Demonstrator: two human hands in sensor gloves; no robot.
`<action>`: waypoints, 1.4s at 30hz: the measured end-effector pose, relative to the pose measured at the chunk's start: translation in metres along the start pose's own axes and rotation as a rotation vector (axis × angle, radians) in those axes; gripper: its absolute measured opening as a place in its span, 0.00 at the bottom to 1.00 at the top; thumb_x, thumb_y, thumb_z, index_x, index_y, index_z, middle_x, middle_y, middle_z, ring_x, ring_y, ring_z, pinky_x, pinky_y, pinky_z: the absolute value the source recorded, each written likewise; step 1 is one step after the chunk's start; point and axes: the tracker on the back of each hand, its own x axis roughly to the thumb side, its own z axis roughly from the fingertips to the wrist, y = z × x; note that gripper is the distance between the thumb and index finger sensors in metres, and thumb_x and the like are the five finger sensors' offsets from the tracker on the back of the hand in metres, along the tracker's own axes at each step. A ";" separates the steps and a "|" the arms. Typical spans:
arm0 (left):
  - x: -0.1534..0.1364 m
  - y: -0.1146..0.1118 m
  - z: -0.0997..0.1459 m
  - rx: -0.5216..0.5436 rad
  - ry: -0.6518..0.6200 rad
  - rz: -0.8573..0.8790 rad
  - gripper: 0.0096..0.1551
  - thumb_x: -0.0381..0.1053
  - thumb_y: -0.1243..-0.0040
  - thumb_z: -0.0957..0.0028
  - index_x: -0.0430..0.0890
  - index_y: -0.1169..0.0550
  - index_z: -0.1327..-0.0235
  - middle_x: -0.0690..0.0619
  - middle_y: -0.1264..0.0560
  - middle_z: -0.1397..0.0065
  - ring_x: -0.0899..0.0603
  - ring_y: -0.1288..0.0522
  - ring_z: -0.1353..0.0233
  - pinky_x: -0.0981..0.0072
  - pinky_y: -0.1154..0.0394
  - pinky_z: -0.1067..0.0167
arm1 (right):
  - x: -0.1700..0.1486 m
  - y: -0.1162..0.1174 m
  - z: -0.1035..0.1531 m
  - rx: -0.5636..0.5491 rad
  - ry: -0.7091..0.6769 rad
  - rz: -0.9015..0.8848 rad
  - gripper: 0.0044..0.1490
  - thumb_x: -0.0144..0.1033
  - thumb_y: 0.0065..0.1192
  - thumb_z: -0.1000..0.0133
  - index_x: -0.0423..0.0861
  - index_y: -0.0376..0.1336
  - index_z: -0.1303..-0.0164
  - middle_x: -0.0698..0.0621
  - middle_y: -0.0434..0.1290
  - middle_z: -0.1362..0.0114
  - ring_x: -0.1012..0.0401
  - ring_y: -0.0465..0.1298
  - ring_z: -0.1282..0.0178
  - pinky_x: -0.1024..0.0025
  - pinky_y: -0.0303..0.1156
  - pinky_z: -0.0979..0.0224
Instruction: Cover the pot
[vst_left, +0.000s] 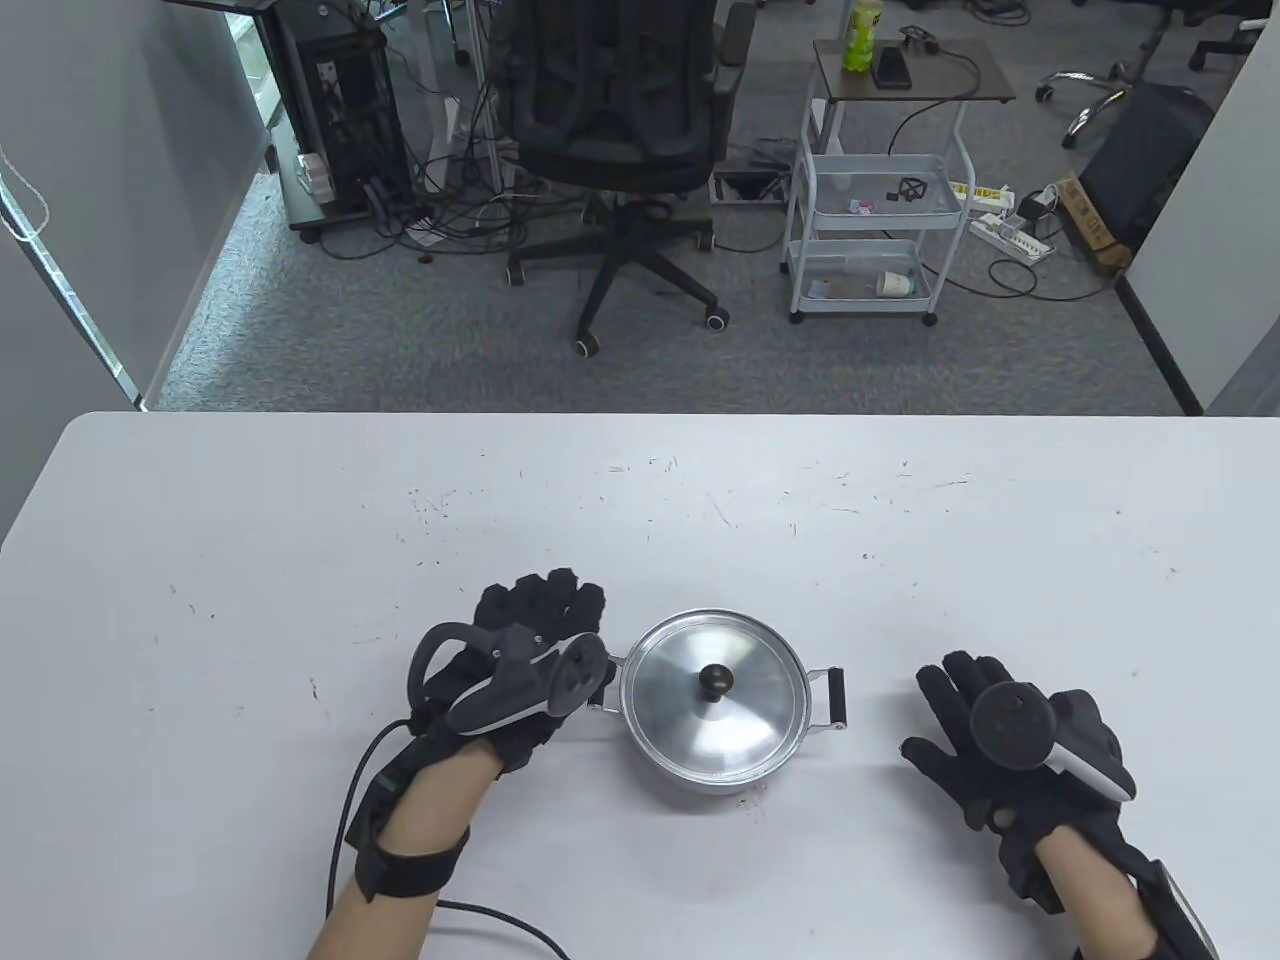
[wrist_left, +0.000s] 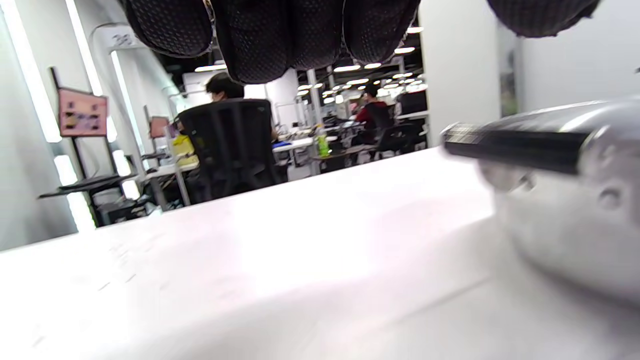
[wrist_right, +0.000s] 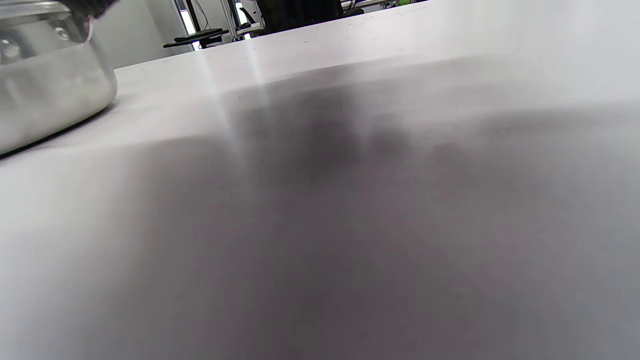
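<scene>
Pot (vst_left: 715, 765): small, round, brushed metal, standing on the white table (vst_left: 300, 520) near its front edge, about midway between the two hands. Lid (vst_left: 712, 700) sits flat on it, shiny, with a black knob (vst_left: 716, 680) at centre. Black side handle (vst_left: 836, 698) on a wire bracket sticks out to the right; the left handle is mostly hidden behind the left hand's tracker

Left hand (vst_left: 520, 680) lies just beside the pot's left side, fingers (vst_left: 545, 600) curled loosely together and pointing away from the person, holding nothing. Whether it touches the left handle cannot be told from the table view. In the left wrist view the fingertips (wrist_left: 260, 40) hang above the table, and the pot's wall (wrist_left: 575, 225) and black handle (wrist_left: 515, 145) loom blurred at right, close by but apart from the fingertips

Right hand (vst_left: 1010, 750) rests palm down on the table, well to the right of the pot, fingers (vst_left: 950, 690) spread and clear of the right handle. Right wrist view shows only table and the pot's wall (wrist_right: 50, 95) at far left
</scene>
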 end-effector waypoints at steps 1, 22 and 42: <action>-0.006 -0.005 0.003 -0.015 0.013 -0.011 0.51 0.77 0.51 0.58 0.58 0.35 0.18 0.47 0.36 0.14 0.34 0.32 0.18 0.33 0.33 0.26 | 0.001 0.000 0.000 0.002 -0.007 -0.004 0.54 0.70 0.53 0.57 0.54 0.50 0.22 0.45 0.48 0.14 0.41 0.49 0.16 0.32 0.46 0.24; -0.033 -0.069 0.031 -0.188 -0.005 -0.070 0.66 0.87 0.63 0.63 0.57 0.56 0.13 0.43 0.62 0.10 0.25 0.61 0.14 0.20 0.53 0.26 | 0.004 0.000 0.001 -0.003 0.008 0.012 0.54 0.70 0.53 0.58 0.55 0.50 0.22 0.45 0.48 0.14 0.41 0.48 0.15 0.31 0.44 0.24; -0.031 -0.069 0.033 -0.212 -0.008 -0.080 0.66 0.87 0.63 0.63 0.56 0.57 0.13 0.43 0.61 0.10 0.25 0.61 0.14 0.21 0.53 0.26 | 0.003 0.001 0.000 0.004 0.020 0.008 0.54 0.70 0.53 0.58 0.55 0.50 0.22 0.45 0.48 0.14 0.41 0.48 0.15 0.31 0.43 0.24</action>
